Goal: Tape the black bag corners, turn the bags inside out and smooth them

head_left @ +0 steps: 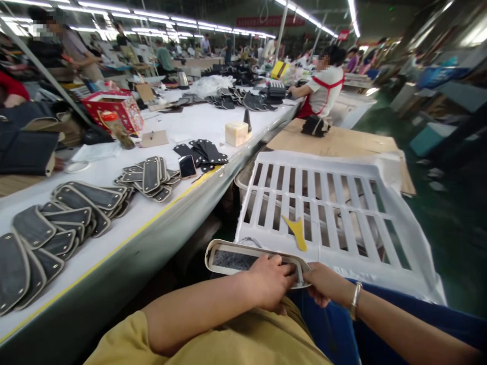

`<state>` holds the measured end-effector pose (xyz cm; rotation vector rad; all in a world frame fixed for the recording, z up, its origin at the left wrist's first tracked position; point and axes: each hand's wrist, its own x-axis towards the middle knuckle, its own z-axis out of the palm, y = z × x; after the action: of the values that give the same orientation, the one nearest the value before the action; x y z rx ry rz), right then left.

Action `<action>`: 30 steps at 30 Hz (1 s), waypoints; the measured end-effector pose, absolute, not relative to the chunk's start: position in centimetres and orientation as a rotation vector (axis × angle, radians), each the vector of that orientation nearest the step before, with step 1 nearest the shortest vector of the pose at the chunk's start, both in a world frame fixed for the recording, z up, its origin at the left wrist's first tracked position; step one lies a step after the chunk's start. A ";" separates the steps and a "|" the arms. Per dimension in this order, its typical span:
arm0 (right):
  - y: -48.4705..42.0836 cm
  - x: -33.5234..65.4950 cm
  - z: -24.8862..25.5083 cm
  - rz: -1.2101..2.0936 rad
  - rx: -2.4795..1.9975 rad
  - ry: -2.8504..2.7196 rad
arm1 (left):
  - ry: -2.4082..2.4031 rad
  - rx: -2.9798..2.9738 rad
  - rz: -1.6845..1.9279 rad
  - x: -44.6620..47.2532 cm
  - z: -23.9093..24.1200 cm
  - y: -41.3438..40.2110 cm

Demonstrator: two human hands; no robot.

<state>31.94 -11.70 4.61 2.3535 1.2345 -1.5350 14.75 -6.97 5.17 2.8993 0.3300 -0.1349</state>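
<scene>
In front of my body is a long, round-ended piece (pixel 232 257) with a raised cream rim and a grey-black speckled inner face. It looks like leather work, though its exact kind is unclear. My left hand (pixel 271 283) lies across its right half, fingers curled over the inner face and gripping it. At the right end, my right hand (pixel 323 285), with a silver bangle on the wrist, pinches the rim. The fingertips of both hands are partly hidden. Just beyond the piece, a yellow forked scrap (pixel 296 233) rests on a white slatted rack (pixel 274 243).
A long white table (pixel 160 223) on the left bears stacked dark panels with pale edges (pixel 76 218), black pieces (pixel 201 152), a phone (pixel 187 167) and a cream block (pixel 236 133). A co-worker (pixel 327 81) sits ahead beside a brown board (pixel 342 139). Blue material (pixel 403 309) hangs below the rack.
</scene>
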 end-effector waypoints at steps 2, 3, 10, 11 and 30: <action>-11.5 31.8 4.6 -1.476 2.385 1.205 | 0.363 2.897 -0.137 14.9 5.0 -7.0; -11.4 31.8 4.7 -1.451 2.378 1.221 | 0.369 2.887 -0.135 15.0 5.0 -7.0; -11.1 32.4 5.6 -1.496 2.311 1.335 | 0.310 2.532 -0.027 11.9 8.0 -5.6; -11.0 32.4 5.7 -1.503 2.299 1.344 | 0.418 2.478 0.066 10.4 8.4 -5.1; -11.1 32.1 5.3 -1.463 2.319 1.332 | 1.562 2.161 -0.427 1.8 5.6 -0.6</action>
<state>32.09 -11.10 5.29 2.3189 1.3320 -1.4634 1.79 -0.56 5.56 2.1605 1.5621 -0.4268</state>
